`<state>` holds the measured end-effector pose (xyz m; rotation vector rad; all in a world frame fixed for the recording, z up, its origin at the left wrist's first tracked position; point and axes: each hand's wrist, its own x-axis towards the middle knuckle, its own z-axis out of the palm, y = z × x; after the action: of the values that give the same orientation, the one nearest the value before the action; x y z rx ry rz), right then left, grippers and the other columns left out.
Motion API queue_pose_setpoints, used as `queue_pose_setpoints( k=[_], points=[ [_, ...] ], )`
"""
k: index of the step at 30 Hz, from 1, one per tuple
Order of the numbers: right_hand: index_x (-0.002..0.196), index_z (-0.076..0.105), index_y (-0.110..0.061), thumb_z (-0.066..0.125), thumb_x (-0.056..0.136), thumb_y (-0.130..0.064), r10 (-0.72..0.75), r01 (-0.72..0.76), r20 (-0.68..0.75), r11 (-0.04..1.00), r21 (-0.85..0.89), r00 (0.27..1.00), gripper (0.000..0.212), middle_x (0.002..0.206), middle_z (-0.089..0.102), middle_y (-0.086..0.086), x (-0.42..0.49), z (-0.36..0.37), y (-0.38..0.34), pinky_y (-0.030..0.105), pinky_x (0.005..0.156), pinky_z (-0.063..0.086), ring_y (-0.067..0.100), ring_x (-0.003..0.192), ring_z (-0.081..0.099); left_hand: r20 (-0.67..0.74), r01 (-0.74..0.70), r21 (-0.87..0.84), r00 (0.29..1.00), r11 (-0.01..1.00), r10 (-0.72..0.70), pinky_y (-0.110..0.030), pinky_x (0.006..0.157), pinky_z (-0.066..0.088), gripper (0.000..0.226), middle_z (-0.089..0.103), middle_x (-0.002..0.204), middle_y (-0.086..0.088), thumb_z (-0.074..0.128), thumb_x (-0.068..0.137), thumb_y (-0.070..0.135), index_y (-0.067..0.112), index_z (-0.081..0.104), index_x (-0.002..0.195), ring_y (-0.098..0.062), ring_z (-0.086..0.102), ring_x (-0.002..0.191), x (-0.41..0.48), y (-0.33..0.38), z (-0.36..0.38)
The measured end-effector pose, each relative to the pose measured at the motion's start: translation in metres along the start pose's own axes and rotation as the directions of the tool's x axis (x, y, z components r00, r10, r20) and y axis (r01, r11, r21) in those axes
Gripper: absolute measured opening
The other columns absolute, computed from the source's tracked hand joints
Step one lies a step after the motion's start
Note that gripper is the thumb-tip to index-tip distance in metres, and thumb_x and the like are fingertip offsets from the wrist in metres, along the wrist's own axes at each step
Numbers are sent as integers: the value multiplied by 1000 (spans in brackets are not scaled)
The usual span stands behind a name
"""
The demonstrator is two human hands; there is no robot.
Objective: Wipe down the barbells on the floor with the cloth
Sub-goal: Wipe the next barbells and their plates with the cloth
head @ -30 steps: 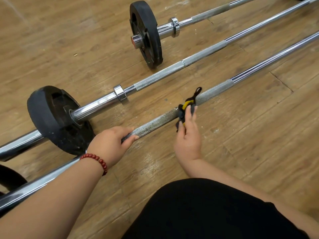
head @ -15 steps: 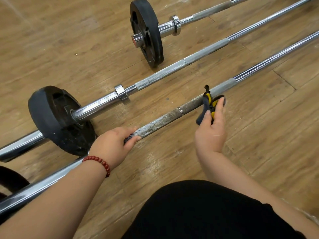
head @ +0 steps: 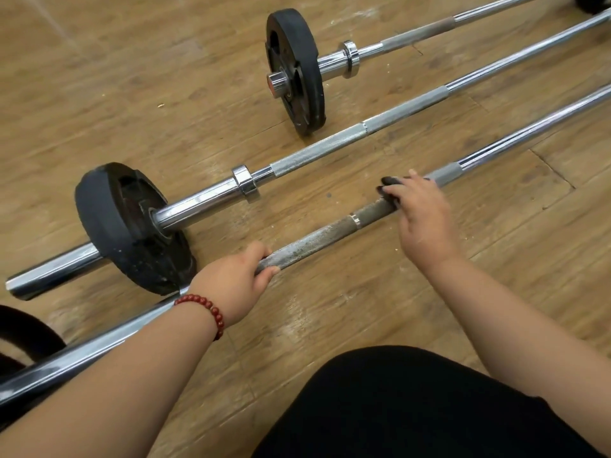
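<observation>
Three barbells lie slantwise on the wooden floor. The nearest barbell (head: 317, 238) has a dull, speckled knurled stretch. My left hand (head: 236, 282), with a red bead bracelet, grips that bar near its lower end. Further up the same bar my right hand (head: 421, 213) wraps a dark cloth (head: 390, 188) around the shaft; only a dark edge of the cloth shows past my fingers. The middle barbell (head: 330, 147) carries a black plate (head: 129, 229). The far barbell (head: 413, 36) carries another black plate (head: 294, 71).
My black-clad knee (head: 413, 408) fills the bottom middle. Part of another black plate (head: 20, 342) shows at the left edge. Bare wooden floor (head: 529, 242) lies to the right of my right hand, with small crumbs scattered on it.
My right hand slid the cloth up the nearest bar to the right and now wraps over the bar with the cloth under it. My left hand kept its grip.
</observation>
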<state>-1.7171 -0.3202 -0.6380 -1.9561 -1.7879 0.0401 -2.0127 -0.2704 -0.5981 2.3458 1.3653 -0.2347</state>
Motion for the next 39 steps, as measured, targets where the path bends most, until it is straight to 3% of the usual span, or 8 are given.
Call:
queue_pose_setpoints(
  k=[2, 7, 15, 21, 26, 31, 35, 39],
  points=[
    [106, 65, -9, 38, 89, -12, 59, -59, -19, 998, 21, 998, 33, 113, 66, 10, 1, -3, -11, 45, 106, 32, 36, 121, 52, -11, 3, -18, 1000, 1000, -3, -33, 69, 55, 29, 57, 81, 10, 39, 96, 48, 29, 43, 118, -10, 58, 71, -2, 1, 1],
    [114, 64, -9, 43, 89, -12, -311, 267, 381, 950, 165, 871, 33, 110, 66, 9, 9, -15, -34, 34, 94, 37, 29, 104, 59, -39, 23, -60, 999, 998, -25, -32, 68, 52, 27, 59, 83, 9, 43, 94, 50, 31, 47, 113, -13, 58, 74, -9, 5, 5],
    [121, 63, -20, 48, 97, -26, -181, 93, 584, 980, 177, 791, 29, 115, 67, 0, 30, -33, -27, 40, 89, 47, 22, 107, 60, -26, -10, -65, 1000, 998, 8, -33, 69, 53, 26, 61, 89, 9, 42, 94, 50, 31, 43, 113, -13, 60, 77, -15, 14, 15],
    [122, 62, -29, 55, 97, -23, -103, 8, 794, 992, 123, 599, 27, 111, 61, -15, 60, -57, -1, 1, 78, 33, -11, 91, 52, 46, -132, -41, 990, 990, 134, -36, 86, 51, 51, 55, 127, 3, 36, 96, 53, 29, 29, 139, -18, 57, 107, 11, 34, 19],
    [100, 65, -36, 54, 96, -29, -12, -67, 894, 997, 47, 447, 14, 97, 65, -18, 84, -43, 10, 16, 85, 42, 1, 94, 59, 122, -192, -89, 972, 977, 202, -34, 86, 49, 53, 55, 125, 3, 34, 95, 56, 33, 25, 142, -17, 56, 105, 30, 53, 24],
    [110, 66, -35, 56, 95, -34, -88, -106, 958, 987, 121, 272, 18, 109, 65, -15, 95, -25, -3, 21, 92, 41, 4, 101, 58, 166, -191, -154, 962, 969, 216, -26, 61, 43, 45, 58, 97, 9, 33, 95, 56, 39, 32, 136, -11, 52, 77, 32, 54, 27],
    [101, 68, -42, 58, 93, -37, -40, -154, 980, 985, 71, 193, 14, 105, 68, -15, 111, -31, 28, 34, 102, 42, 8, 103, 61, 184, -163, -190, 963, 968, 198, -34, 73, 52, 45, 61, 101, 10, 33, 92, 61, 42, 34, 132, -12, 58, 86, 35, 53, 28],
    [99, 68, -46, 57, 92, -42, -119, -187, 988, 973, 136, 100, 13, 106, 67, -19, 112, -9, -4, 25, 95, 40, 2, 101, 60, 237, -111, -266, 955, 958, 177, -33, 74, 52, 39, 60, 94, 14, 39, 91, 60, 42, 41, 125, -9, 58, 82, 35, 54, 23]
  ],
)
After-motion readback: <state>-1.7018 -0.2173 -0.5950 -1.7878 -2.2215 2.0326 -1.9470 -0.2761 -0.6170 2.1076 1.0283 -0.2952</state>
